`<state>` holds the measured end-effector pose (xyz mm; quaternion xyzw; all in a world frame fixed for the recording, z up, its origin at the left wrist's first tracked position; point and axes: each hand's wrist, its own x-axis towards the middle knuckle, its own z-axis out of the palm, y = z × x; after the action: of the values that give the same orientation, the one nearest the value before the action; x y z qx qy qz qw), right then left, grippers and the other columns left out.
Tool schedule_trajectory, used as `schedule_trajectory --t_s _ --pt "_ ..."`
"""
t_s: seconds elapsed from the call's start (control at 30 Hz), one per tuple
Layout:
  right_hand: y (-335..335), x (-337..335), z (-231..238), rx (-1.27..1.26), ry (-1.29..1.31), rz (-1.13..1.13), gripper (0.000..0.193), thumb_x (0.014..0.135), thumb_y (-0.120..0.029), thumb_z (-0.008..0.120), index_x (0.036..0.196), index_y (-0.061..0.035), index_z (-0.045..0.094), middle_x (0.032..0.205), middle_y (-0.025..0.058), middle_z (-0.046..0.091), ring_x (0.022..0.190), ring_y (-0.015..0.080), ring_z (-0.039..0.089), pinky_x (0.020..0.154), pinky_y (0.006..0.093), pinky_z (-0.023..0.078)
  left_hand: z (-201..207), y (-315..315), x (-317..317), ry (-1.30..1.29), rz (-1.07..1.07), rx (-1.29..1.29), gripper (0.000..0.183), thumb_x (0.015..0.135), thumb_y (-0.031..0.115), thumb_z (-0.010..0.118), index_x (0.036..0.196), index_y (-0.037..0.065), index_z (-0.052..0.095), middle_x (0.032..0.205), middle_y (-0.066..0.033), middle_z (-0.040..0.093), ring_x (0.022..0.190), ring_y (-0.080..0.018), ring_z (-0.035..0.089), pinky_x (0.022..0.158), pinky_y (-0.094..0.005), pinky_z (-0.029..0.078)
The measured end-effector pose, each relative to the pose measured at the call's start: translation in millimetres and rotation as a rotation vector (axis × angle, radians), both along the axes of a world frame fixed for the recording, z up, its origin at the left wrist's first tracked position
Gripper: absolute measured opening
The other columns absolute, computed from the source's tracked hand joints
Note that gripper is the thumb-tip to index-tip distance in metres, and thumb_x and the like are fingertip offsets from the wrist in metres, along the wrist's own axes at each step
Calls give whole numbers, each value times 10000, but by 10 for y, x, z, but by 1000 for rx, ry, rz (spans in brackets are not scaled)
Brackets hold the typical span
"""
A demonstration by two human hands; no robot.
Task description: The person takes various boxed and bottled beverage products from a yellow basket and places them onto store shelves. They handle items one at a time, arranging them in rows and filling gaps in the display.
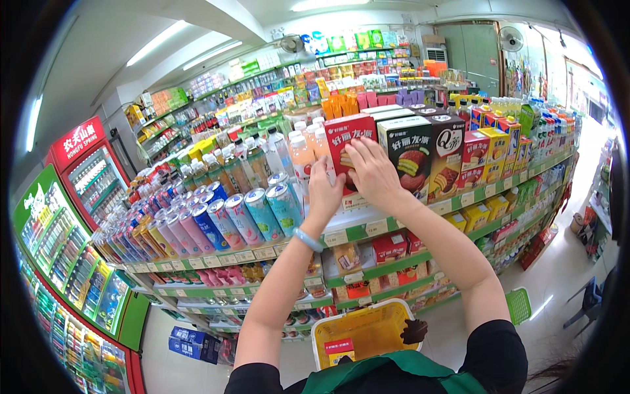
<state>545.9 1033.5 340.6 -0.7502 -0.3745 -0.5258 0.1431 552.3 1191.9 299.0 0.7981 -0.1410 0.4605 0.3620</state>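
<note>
A red snack-cake box (348,128) stands upright on the top shelf (357,217), at the left end of a row of boxes. My right hand (374,172) lies against its front with the fingers stretched out. At the box's left edge is my left hand (325,190), fingers pointing up and thumb towards the box front. Behind the left hand are peach-coloured bottles (303,157). A dark green cake box (408,154) and a brown cake box (446,154) stand just right of my right hand. My hands hide the lower front of the red box.
Rows of drink cans (246,220) line the shelf edge on the left. Yellow boxes (495,154) stand farther right. Below me is a yellow basket (321,328) holding a small red box (339,350). A blue carton (193,345) sits on the floor at the left.
</note>
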Motion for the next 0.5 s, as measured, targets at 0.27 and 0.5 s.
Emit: schedule_trajectory --t_s 0.27,0.5 --pt "-52 482 366 -145 -6 -385 492 836 -141 524 1284 44 441 1228 194 520 1239 332 433 1067 432 313 249 -75 758 381 -517 -550 869 810 60 692 1425 -67 92 1201 -174 565 1050 -218 594 872 -315 503" --pt "-132 319 422 -117 -79 -250 464 790 -97 537 1235 22 486 1140 158 528 1184 314 459 1054 399 331 417 32 387 486 -569 -540 596 739 -38 722 1248 56 426 1054 -75 614 954 -182 616 792 -345 520"
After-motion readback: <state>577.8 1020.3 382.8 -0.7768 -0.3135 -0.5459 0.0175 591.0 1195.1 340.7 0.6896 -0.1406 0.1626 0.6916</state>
